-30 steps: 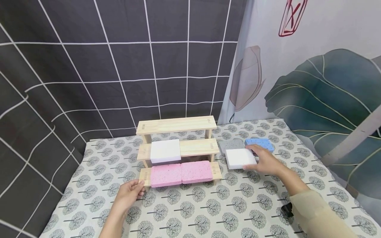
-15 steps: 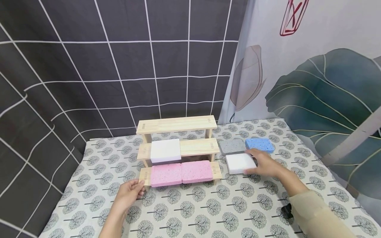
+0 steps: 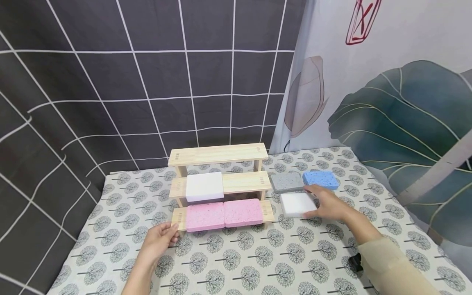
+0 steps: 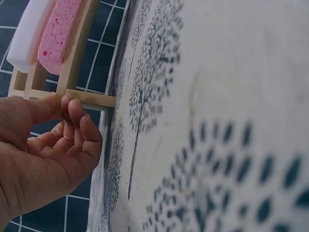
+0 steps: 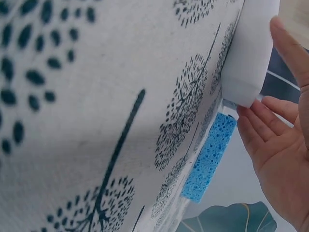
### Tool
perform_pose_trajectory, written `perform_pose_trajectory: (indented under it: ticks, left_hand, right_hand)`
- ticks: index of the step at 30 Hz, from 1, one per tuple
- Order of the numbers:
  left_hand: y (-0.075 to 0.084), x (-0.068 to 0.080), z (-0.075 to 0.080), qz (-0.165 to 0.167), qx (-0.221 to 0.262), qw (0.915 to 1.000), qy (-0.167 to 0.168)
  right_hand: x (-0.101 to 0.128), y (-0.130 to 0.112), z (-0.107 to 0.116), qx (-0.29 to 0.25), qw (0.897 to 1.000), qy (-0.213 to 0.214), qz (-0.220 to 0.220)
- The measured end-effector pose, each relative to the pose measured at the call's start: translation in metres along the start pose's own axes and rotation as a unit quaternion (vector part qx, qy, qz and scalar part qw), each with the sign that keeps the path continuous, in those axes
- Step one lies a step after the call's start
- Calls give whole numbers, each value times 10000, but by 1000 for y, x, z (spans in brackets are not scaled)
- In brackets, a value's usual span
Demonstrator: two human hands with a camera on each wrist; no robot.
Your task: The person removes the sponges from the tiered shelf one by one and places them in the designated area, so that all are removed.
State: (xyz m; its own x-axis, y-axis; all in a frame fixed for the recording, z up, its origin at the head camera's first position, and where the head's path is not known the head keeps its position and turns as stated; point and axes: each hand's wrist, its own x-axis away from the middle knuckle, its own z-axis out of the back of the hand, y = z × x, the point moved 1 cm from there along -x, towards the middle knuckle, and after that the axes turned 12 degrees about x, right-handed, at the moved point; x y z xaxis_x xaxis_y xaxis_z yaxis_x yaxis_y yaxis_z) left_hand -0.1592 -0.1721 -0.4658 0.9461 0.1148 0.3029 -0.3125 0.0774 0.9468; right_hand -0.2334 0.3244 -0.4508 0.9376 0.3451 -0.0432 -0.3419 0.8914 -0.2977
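Observation:
A three-tier wooden shelf (image 3: 243,152) stands on the patterned cloth. Its middle tier carries a white sponge (image 3: 204,186) and its bottom tier two pink sponges (image 3: 205,216). My left hand (image 3: 161,238) pinches the bottom tier's left end; in the left wrist view my left hand (image 4: 48,154) has its fingertips on the wooden bar (image 4: 94,99) below a pink sponge (image 4: 58,31). My right hand (image 3: 328,203) holds the right end of a second white sponge (image 3: 296,204) lying on the cloth, thumb at its near edge and fingers at its far edge. The right wrist view shows that sponge (image 5: 251,53) against my right hand (image 5: 285,140).
A grey sponge (image 3: 287,181) and a blue sponge (image 3: 321,179) lie on the cloth just behind the white one; the blue sponge (image 5: 210,157) shows in the right wrist view too. Curtains hang close behind the table. A small black object (image 3: 355,261) sits near my right sleeve.
My right hand has brought the white sponge slightly nearer and down, off the grey and blue sponges' edges. The left hand and the shelf have stayed still.

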Motion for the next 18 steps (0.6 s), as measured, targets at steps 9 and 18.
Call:
perform_pose_trajectory:
  ticks: [9, 18]
  left_hand:
    - [1, 1, 0, -7, 29, 10000, -1]
    - [1, 1, -1, 4, 19, 10000, 23]
  right_hand:
    - [-3, -1, 4, -80, 9989, 449, -67]
    - [-8, -10, 10, -344, 9922, 1197, -43]
